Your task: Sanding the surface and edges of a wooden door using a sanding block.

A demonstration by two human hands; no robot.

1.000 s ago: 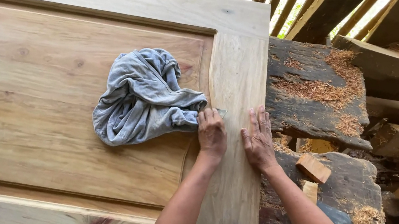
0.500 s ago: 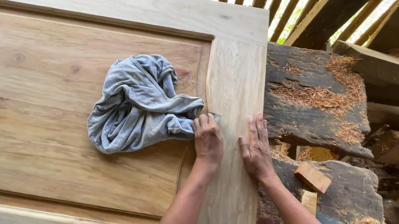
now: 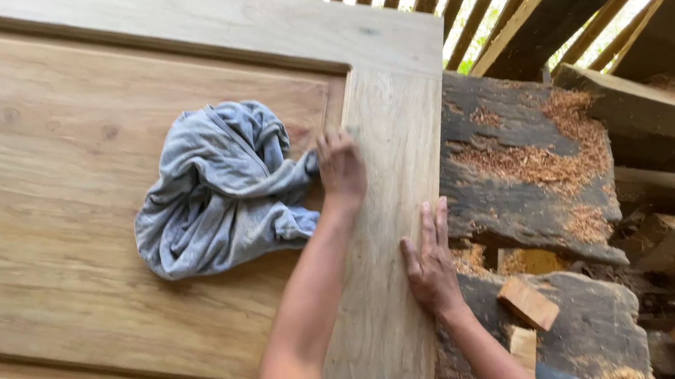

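The door panel [image 3: 72, 153] filling the left of the frame is pale bare wood — matt, smooth, with visible grain. On it lies a grey cloth rag [image 3: 218, 192], soft and crumpled. At right, dark rough-sawn slabs [image 3: 522, 185] carry reddish sawdust — coarse and weathered.

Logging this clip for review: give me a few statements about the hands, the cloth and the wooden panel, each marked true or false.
1. The left hand presses on the pale wooden door panel beside the crumpled grey cloth. True.
2. The right hand holds a hammer. False: it lies flat, fingers spread, at the panel's edge.
3. Sawdust lies on the dark rough timber slab. True.
4. The cloth is folded neatly on the floor. False: it lies bunched on the panel.
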